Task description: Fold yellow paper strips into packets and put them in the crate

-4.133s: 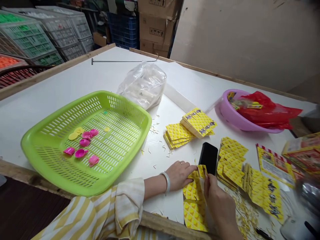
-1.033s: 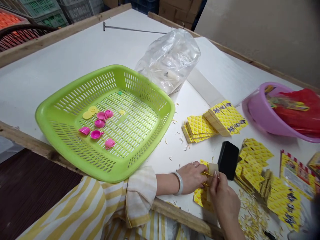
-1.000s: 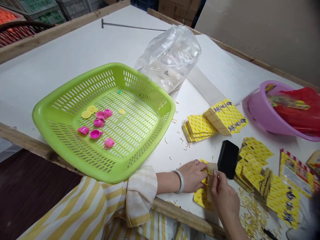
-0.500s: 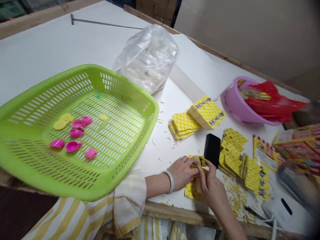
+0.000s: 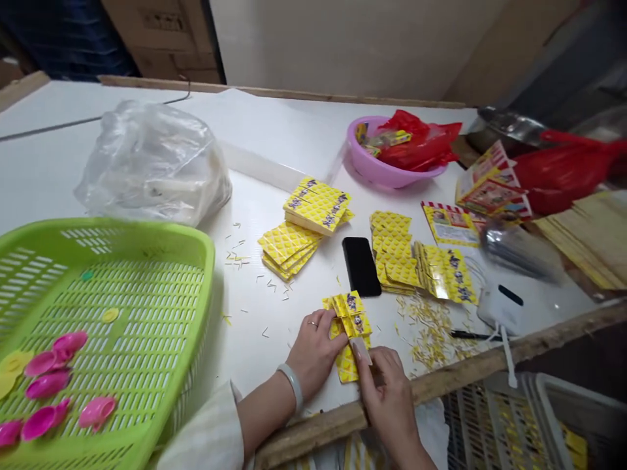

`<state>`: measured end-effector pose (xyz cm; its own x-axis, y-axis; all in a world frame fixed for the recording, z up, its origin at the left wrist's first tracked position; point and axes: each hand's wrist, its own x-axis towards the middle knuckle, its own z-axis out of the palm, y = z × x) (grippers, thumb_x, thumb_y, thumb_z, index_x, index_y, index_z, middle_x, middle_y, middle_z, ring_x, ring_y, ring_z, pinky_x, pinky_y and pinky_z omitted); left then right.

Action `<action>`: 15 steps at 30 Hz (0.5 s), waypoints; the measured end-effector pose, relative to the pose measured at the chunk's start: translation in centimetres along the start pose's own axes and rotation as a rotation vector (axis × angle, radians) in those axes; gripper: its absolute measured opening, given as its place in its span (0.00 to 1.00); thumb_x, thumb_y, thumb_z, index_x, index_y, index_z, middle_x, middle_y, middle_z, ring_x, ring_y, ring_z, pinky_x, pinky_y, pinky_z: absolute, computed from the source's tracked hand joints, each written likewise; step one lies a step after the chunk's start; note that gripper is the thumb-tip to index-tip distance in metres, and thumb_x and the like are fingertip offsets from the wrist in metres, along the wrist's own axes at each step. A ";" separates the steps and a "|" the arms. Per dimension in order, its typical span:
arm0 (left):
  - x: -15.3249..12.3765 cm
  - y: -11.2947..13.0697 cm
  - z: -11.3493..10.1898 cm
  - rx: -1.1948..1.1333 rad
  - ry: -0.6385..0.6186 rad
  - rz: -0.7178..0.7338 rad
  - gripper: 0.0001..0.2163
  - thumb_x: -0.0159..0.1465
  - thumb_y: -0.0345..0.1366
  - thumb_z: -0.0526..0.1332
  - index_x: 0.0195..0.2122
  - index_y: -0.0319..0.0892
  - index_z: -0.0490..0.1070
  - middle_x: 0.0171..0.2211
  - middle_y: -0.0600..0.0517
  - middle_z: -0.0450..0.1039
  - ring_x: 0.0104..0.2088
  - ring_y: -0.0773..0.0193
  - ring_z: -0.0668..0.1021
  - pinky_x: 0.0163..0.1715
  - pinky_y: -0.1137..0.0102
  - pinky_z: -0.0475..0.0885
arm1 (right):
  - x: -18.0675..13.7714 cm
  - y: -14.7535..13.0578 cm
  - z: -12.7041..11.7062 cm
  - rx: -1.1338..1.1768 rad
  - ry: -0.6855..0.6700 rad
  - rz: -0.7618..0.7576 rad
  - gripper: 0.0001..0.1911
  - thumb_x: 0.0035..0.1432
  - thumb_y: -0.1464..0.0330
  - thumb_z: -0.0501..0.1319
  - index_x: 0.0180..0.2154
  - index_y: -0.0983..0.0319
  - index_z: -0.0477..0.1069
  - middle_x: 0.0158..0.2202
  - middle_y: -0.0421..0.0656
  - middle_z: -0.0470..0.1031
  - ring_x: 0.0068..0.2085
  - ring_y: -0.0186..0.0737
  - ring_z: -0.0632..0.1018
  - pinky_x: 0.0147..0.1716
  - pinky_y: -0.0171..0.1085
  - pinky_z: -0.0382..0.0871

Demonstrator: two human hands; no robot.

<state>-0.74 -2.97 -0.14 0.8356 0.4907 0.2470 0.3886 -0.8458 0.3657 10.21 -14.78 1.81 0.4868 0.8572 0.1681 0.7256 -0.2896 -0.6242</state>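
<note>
My left hand (image 5: 313,349), with a ring and a pale bangle, has its fingers closed at the left edge of some yellow printed cards (image 5: 353,320) near the table's front edge. Part of a card is raised and folded over the others. My right hand (image 5: 389,395) pinches a small pale flat piece (image 5: 361,350) between thumb and fingers, against the lower part of the cards. What the piece is I cannot make out. Just beyond the cards lies a black phone (image 5: 361,266). Stacks of yellow patterned cards (image 5: 318,203) lie farther back.
A green plastic basket (image 5: 193,339) with pink and yellow toy pieces stands at left, a clear plastic bag (image 5: 151,163) behind it. More cards (image 5: 392,245), yellow scraps (image 5: 426,326), a pen (image 5: 473,335) and a white device (image 5: 502,310) lie right. A purple basin (image 5: 392,171) stands behind.
The view has swung right, bringing a crate below the table edge into sight. My right hand has drawn back from the top of the cards and shows the pale piece; my left hand stays on the cards.
</note>
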 end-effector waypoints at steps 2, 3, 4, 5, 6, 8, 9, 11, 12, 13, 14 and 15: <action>-0.3 0.2 -0.1 0.066 -0.001 0.031 0.07 0.62 0.30 0.58 0.41 0.44 0.71 0.51 0.43 0.63 0.51 0.52 0.67 0.45 0.57 0.72 | -0.1 -0.2 0.1 -0.044 0.006 -0.072 0.11 0.65 0.68 0.50 0.29 0.59 0.64 0.27 0.40 0.66 0.32 0.40 0.68 0.32 0.36 0.62; -0.4 0.3 -0.1 0.088 0.004 0.046 0.06 0.62 0.29 0.58 0.39 0.43 0.71 0.50 0.43 0.63 0.51 0.52 0.67 0.45 0.56 0.72 | -0.2 -0.3 0.1 -0.069 0.006 -0.088 0.11 0.65 0.69 0.50 0.29 0.59 0.63 0.27 0.40 0.66 0.33 0.40 0.68 0.32 0.36 0.61; -0.5 0.4 -0.2 0.102 0.010 0.057 0.05 0.62 0.29 0.58 0.38 0.43 0.70 0.50 0.42 0.63 0.51 0.51 0.67 0.45 0.56 0.72 | -0.2 -0.4 0.2 -0.093 0.003 -0.093 0.11 0.65 0.70 0.50 0.29 0.59 0.62 0.27 0.40 0.66 0.33 0.40 0.67 0.33 0.37 0.61; -0.5 0.4 -0.3 0.106 0.016 0.065 0.04 0.62 0.29 0.58 0.37 0.42 0.70 0.49 0.42 0.63 0.52 0.51 0.67 0.45 0.56 0.73 | -0.3 -0.4 0.2 -0.113 -0.004 -0.088 0.12 0.65 0.71 0.49 0.28 0.59 0.61 0.27 0.41 0.65 0.33 0.41 0.67 0.33 0.37 0.60; -0.6 0.4 -0.3 0.098 0.020 0.068 0.03 0.62 0.29 0.58 0.36 0.41 0.69 0.50 0.42 0.63 0.52 0.50 0.67 0.45 0.56 0.73 | -0.3 -0.5 0.3 -0.129 -0.016 -0.080 0.12 0.65 0.72 0.49 0.27 0.59 0.60 0.27 0.41 0.65 0.33 0.41 0.67 0.33 0.38 0.60; -0.7 0.3 -0.5 0.055 0.023 0.061 0.04 0.61 0.26 0.58 0.36 0.41 0.69 0.50 0.42 0.62 0.52 0.51 0.66 0.46 0.56 0.73 | -0.3 -0.5 0.3 -0.140 -0.043 -0.063 0.12 0.64 0.73 0.49 0.28 0.59 0.60 0.27 0.42 0.65 0.34 0.42 0.67 0.34 0.39 0.60; -0.7 0.3 -0.5 0.027 0.021 0.052 0.06 0.60 0.25 0.57 0.36 0.41 0.69 0.50 0.42 0.61 0.52 0.51 0.66 0.46 0.56 0.73 | -0.3 -0.4 0.4 -0.141 -0.048 -0.055 0.11 0.64 0.73 0.48 0.28 0.59 0.60 0.28 0.42 0.65 0.34 0.42 0.67 0.34 0.39 0.60; -0.8 0.1 -0.5 -0.022 0.010 0.039 0.08 0.59 0.23 0.56 0.36 0.42 0.69 0.51 0.43 0.61 0.51 0.52 0.66 0.47 0.56 0.73 | -0.2 -0.4 0.4 -0.147 -0.049 -0.042 0.11 0.64 0.73 0.48 0.28 0.59 0.60 0.28 0.42 0.66 0.34 0.43 0.67 0.34 0.40 0.60; -0.8 0.0 -0.5 -0.040 0.001 0.037 0.09 0.59 0.22 0.56 0.36 0.42 0.69 0.51 0.43 0.61 0.51 0.52 0.66 0.47 0.56 0.73 | -0.1 -0.4 0.4 -0.158 -0.050 -0.038 0.11 0.64 0.74 0.48 0.28 0.58 0.59 0.28 0.42 0.66 0.35 0.43 0.66 0.34 0.40 0.60; -0.9 -0.1 -0.6 -0.060 -0.010 0.038 0.09 0.59 0.21 0.55 0.36 0.42 0.69 0.51 0.43 0.61 0.52 0.52 0.66 0.48 0.55 0.73 | -0.1 -0.4 0.4 -0.174 -0.055 -0.038 0.11 0.63 0.74 0.48 0.28 0.58 0.59 0.28 0.42 0.66 0.35 0.43 0.66 0.34 0.40 0.59; -0.9 -0.2 -0.8 -0.094 -0.025 0.036 0.10 0.60 0.21 0.54 0.36 0.42 0.69 0.51 0.43 0.60 0.52 0.52 0.66 0.48 0.55 0.72 | -0.1 -0.4 0.4 -0.192 -0.063 -0.038 0.11 0.63 0.74 0.48 0.28 0.58 0.59 0.28 0.43 0.66 0.35 0.44 0.66 0.34 0.41 0.59; -1.0 -0.3 -1.1 -0.150 -0.040 0.030 0.09 0.60 0.22 0.54 0.37 0.42 0.68 0.52 0.43 0.60 0.52 0.53 0.66 0.49 0.55 0.72 | -0.1 -0.4 0.4 -0.208 -0.079 -0.038 0.11 0.62 0.75 0.49 0.28 0.58 0.59 0.29 0.43 0.66 0.36 0.44 0.66 0.35 0.41 0.59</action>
<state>-2.11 -3.00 0.45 0.8617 0.4548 0.2251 0.3036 -0.8174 0.4895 9.65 -14.59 1.78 0.4234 0.8975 0.1230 0.8315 -0.3311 -0.4461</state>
